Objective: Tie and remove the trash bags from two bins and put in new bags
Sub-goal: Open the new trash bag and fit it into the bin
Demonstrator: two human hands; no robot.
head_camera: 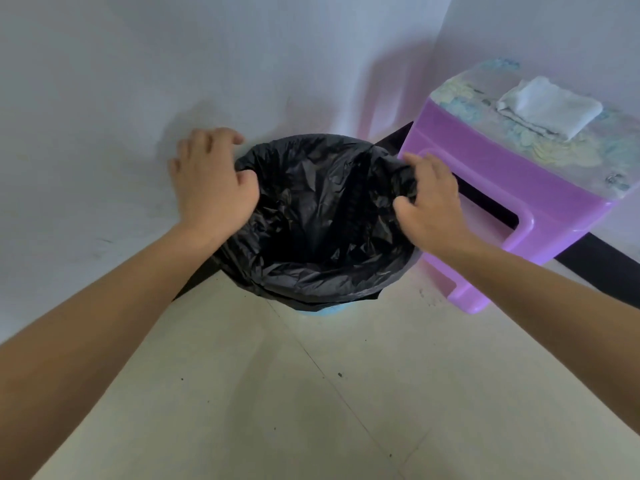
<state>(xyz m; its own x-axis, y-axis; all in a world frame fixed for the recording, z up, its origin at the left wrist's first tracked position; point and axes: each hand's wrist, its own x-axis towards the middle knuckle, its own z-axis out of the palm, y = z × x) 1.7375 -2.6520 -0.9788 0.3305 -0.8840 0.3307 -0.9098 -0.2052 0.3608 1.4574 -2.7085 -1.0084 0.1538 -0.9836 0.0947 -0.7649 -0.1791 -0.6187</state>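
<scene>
We see black bag lining blue bin beside purple stool. Left hand and right hand each pinch rim with curled fingers. Bag looks empty, perhaps fresh one being fitted; second bin unseen.

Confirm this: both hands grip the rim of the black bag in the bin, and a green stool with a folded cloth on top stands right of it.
One slip: the head view shows the stool is purple, not green. Otherwise right: the left hand and right hand grip the rim of the black bag in the bin, with the folded cloth atop the stool.
</scene>
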